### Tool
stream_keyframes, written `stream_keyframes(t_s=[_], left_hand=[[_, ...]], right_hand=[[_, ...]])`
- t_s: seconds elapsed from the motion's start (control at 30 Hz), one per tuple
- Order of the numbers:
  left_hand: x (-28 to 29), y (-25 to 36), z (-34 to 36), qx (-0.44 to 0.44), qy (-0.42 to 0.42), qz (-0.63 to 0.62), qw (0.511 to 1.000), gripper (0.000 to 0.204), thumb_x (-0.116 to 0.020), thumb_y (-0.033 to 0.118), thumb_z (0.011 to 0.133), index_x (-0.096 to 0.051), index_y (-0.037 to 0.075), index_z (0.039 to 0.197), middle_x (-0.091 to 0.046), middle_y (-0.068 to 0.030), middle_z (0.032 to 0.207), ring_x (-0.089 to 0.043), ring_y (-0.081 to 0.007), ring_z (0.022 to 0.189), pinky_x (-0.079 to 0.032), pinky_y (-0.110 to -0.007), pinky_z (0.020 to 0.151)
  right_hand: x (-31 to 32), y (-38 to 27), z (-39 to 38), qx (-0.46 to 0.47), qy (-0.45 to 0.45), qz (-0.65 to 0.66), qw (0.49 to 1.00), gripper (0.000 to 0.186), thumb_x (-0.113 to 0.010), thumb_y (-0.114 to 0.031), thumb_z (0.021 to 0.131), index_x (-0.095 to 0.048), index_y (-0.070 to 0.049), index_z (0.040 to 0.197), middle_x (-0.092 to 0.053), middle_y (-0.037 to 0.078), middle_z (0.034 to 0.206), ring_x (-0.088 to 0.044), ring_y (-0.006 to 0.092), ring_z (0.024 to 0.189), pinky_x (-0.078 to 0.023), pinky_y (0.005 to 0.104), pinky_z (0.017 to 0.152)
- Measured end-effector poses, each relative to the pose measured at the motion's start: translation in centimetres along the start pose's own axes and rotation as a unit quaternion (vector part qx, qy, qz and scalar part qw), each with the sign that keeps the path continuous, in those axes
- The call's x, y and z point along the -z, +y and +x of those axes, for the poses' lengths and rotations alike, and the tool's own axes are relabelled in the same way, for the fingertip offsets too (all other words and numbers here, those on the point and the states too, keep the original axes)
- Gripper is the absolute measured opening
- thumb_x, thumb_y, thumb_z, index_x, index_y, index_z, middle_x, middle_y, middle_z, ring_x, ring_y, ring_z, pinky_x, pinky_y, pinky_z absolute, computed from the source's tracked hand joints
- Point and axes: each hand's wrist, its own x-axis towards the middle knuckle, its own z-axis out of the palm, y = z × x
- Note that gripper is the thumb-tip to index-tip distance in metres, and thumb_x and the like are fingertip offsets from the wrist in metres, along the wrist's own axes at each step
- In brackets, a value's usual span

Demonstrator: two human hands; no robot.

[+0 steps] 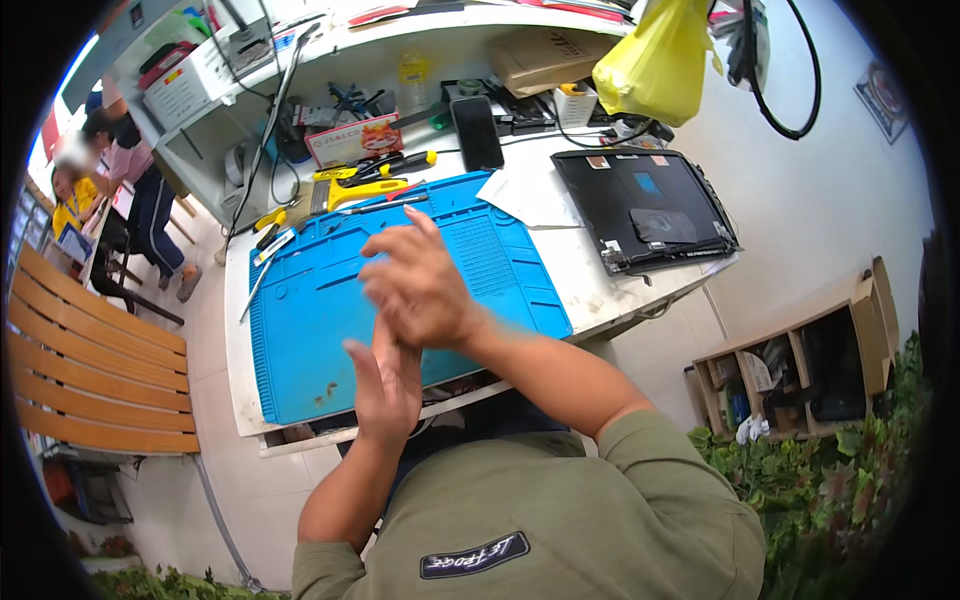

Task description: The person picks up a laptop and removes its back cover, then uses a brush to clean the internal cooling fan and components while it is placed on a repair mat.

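Observation:
Above the blue repair mat (315, 325), my two hands meet palm to palm. My right hand (420, 285) lies across the fingers of my left, its own fingers spread and slightly smeared by motion. From below comes my left hand (388, 385), palm up and thumb apart; its fingertips are hidden behind the right. I see nothing held in either one. Past the mat's far edge lie a yellow-handled brush (365, 192) and a yellow-and-black screwdriver (408, 164). A white, thin tool (262, 275) rests along the mat's left side.
To the right is a black laptop shell (645, 205), beside a sheet of white paper (530, 195). A black smartphone (477, 133) leans at the back near a red-and-white box (352, 142). A yellow plastic bag (655, 65) hangs above. Left stands a slatted wooden bench (100, 350); people are beyond.

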Motion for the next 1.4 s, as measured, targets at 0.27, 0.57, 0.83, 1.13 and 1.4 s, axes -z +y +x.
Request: stream_keyframes(t_s=[0.27,0.57,0.83,1.13,1.4], left_hand=[[5.4,3.2,-2.8,-0.159,0.038,0.230,0.959,0.018,-0.076,0.016,0.102,-0.071,-0.002,0.103,-0.068,-0.0104,0.078,-0.062,-0.0136,0.062,-0.048,-0.026,0.056],[11.2,6.1,-1.0,-0.107,0.084,0.409,0.902,0.021,-0.075,0.015,0.105,-0.062,0.004,0.092,-0.053,0.0017,0.070,-0.048,-0.0047,0.061,-0.034,-0.022,0.053],[13.0,5.4,0.4,-0.100,0.111,0.493,0.857,0.032,-0.063,0.021,0.112,-0.054,0.006,0.085,-0.045,0.0049,0.068,-0.033,-0.0048,0.061,-0.024,-0.027,0.055],[11.5,2.5,1.5,-0.071,0.040,0.441,0.894,0.025,-0.056,0.015,0.115,-0.058,0.003,0.094,-0.049,-0.0016,0.077,-0.039,-0.0072,0.062,-0.031,-0.026,0.054],[15.3,1.3,1.4,-0.030,0.082,0.447,0.890,0.024,-0.060,0.019,0.115,-0.060,0.002,0.098,-0.047,-0.0011,0.079,-0.040,-0.0076,0.064,-0.033,-0.025,0.056]], right_hand=[[5.7,-3.6,-4.1,-0.121,0.127,0.077,0.982,0.013,-0.077,-0.009,0.100,-0.068,-0.002,0.094,-0.062,0.011,0.079,-0.060,0.0271,0.066,-0.048,0.0358,0.060],[11.8,-8.0,-17.7,-0.311,0.116,-0.024,0.943,0.016,-0.085,0.001,0.090,-0.070,-0.002,0.089,-0.066,0.007,0.078,-0.063,0.0176,0.066,-0.050,0.0288,0.060],[13.0,-7.3,-27.4,-0.431,0.114,-0.117,0.888,0.006,-0.076,-0.006,0.098,-0.073,-0.001,0.098,-0.071,0.011,0.091,-0.065,0.0238,0.073,-0.052,0.0344,0.065],[13.7,-9.5,-61.1,-0.727,-0.336,-0.213,0.560,0.045,-0.072,-0.035,0.092,-0.078,0.002,0.117,-0.076,0.024,0.113,-0.073,0.0428,0.107,-0.058,0.0531,0.098],[11.7,-15.0,-61.8,-0.834,-0.180,-0.128,0.505,0.043,-0.071,-0.038,0.093,-0.082,-0.004,0.115,-0.079,0.023,0.115,-0.074,0.0421,0.107,-0.058,0.0500,0.097]])
